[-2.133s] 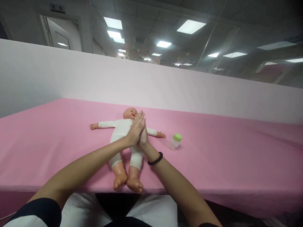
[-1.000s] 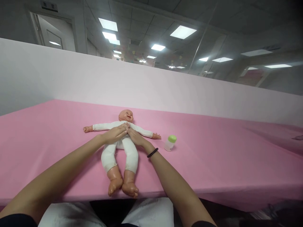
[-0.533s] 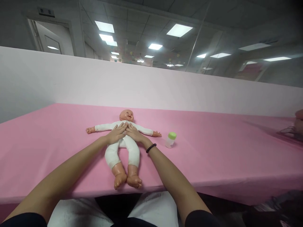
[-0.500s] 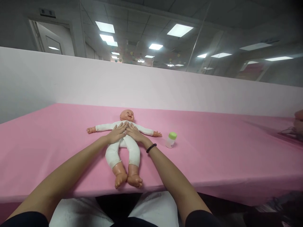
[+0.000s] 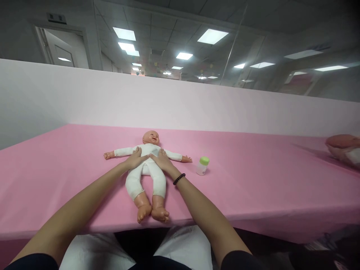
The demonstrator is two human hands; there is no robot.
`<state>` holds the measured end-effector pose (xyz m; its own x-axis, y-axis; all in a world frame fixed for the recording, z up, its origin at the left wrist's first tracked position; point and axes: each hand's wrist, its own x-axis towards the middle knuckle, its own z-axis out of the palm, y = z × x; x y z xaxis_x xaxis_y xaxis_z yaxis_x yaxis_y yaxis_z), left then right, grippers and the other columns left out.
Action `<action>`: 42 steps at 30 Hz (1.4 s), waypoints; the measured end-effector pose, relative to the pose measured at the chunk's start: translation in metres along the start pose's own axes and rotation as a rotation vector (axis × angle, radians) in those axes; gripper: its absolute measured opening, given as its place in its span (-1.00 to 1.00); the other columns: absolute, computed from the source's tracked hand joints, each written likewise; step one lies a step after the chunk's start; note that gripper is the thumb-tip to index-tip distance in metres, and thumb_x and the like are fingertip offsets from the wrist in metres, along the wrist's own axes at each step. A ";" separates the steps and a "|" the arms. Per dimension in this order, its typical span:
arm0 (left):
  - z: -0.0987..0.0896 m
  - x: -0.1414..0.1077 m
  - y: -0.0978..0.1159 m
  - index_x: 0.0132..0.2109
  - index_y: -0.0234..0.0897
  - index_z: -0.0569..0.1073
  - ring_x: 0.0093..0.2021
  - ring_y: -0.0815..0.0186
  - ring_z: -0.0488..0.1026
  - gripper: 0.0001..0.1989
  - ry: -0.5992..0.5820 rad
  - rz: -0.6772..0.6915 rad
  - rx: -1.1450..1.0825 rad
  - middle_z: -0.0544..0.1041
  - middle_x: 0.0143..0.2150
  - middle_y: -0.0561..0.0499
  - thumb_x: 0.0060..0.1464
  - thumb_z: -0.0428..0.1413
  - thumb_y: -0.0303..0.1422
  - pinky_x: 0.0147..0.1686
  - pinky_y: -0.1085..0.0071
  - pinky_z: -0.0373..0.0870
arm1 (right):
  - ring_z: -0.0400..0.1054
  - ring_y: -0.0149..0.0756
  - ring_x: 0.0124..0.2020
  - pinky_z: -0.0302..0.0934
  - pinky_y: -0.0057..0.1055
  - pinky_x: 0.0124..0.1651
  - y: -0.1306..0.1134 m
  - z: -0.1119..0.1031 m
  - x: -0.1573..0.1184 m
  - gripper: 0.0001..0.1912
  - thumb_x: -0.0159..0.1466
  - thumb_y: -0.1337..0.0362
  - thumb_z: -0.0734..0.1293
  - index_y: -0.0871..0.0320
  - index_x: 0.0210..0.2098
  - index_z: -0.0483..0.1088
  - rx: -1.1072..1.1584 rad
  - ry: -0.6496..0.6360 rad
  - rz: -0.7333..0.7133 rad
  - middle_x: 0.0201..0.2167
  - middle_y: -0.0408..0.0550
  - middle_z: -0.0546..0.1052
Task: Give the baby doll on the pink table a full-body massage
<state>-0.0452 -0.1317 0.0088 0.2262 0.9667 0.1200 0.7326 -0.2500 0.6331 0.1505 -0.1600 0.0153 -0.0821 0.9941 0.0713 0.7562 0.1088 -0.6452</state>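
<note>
A baby doll (image 5: 146,170) in a white cloth body lies on its back, arms spread and feet toward me. My left hand (image 5: 135,159) rests on the left side of its torso, and its thumb reaches inward across the belly. On the opposite side of the torso lies my right hand (image 5: 162,160), its thumb also pointing to the middle. Both hands are open, fingers stretched along the doll's sides. A small grey patch shows on the chest between them. Right of the doll stands a small clear bottle (image 5: 201,169) with a green cap (image 5: 204,161).
The pink-covered table (image 5: 253,180) runs across the view, with a low white wall (image 5: 182,103) and glass panes behind it. At the far right edge lies a blurred, skin-coloured and white object (image 5: 341,145), partly cut off. A dark beaded bracelet (image 5: 179,179) circles my right wrist.
My hands have slid apart from the middle of the doll's chest to its two sides, thumbs now pointing inward. More of the object at the far right edge shows.
</note>
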 end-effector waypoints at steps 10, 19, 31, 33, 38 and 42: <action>-0.008 -0.008 -0.017 -0.45 -0.19 0.37 -0.38 0.17 0.47 -0.67 0.418 0.392 0.096 0.52 -0.44 -0.06 0.22 -0.01 -0.15 -0.28 0.24 0.39 | 0.53 -0.10 -0.11 0.29 -0.29 0.04 0.003 -0.012 -0.004 -0.70 0.41 0.28 0.24 0.25 -0.27 0.58 -0.160 0.333 -0.247 -0.21 0.18 0.65; 0.001 0.000 -0.033 0.45 -0.26 0.20 0.52 0.02 -0.02 -0.27 -0.011 0.568 -0.070 0.11 0.52 -0.15 0.32 -0.06 0.06 0.48 0.01 -0.14 | -0.35 -0.10 0.56 -0.52 0.02 0.53 0.016 0.002 0.005 -0.21 0.45 -0.21 0.07 0.06 0.51 -0.04 0.062 -0.190 -0.560 0.53 -0.02 -0.12; 0.010 0.007 -0.041 0.51 -0.31 0.08 0.55 -0.01 -0.30 -0.08 0.025 0.316 -0.088 -0.14 0.56 -0.15 0.23 -0.07 0.21 0.47 -0.04 -0.26 | -0.45 -0.10 0.56 -0.49 -0.08 0.53 0.011 0.011 0.010 -0.05 0.42 -0.25 0.06 0.29 0.53 -0.21 -0.001 -0.084 -0.317 0.54 0.11 -0.26; 0.010 0.006 -0.043 0.49 -0.30 0.13 0.55 -0.02 -0.24 -0.10 0.051 0.338 -0.115 -0.08 0.55 -0.15 0.22 -0.04 0.20 0.48 -0.04 -0.22 | -0.44 -0.10 0.56 -0.47 -0.12 0.53 0.012 0.012 0.008 0.00 0.40 -0.25 0.09 0.34 0.53 -0.23 0.033 -0.057 -0.267 0.54 0.14 -0.26; 0.007 0.000 -0.040 0.38 -0.30 0.35 0.51 0.03 0.01 -0.29 0.092 0.494 -0.148 0.23 0.46 -0.16 0.29 -0.03 0.07 0.48 0.00 -0.09 | -0.34 0.02 0.56 -0.35 -0.12 0.53 0.011 0.011 0.001 0.01 0.40 -0.19 0.16 0.51 0.49 -0.15 -0.002 0.036 -0.159 0.52 0.33 -0.19; 0.005 -0.004 -0.034 0.21 -0.27 0.53 0.37 0.01 0.31 -0.47 0.166 0.558 -0.156 0.47 0.29 -0.17 0.30 0.02 -0.04 0.39 0.01 0.18 | 0.26 0.00 0.34 0.04 -0.13 0.41 0.007 0.008 -0.005 -0.46 0.44 0.09 0.18 0.34 0.24 0.39 -0.037 0.234 -0.263 0.26 0.28 0.42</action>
<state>-0.0681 -0.1275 -0.0171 0.4372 0.6906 0.5761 0.4264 -0.7232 0.5433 0.1509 -0.1646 0.0039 -0.1294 0.9047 0.4060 0.7524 0.3563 -0.5541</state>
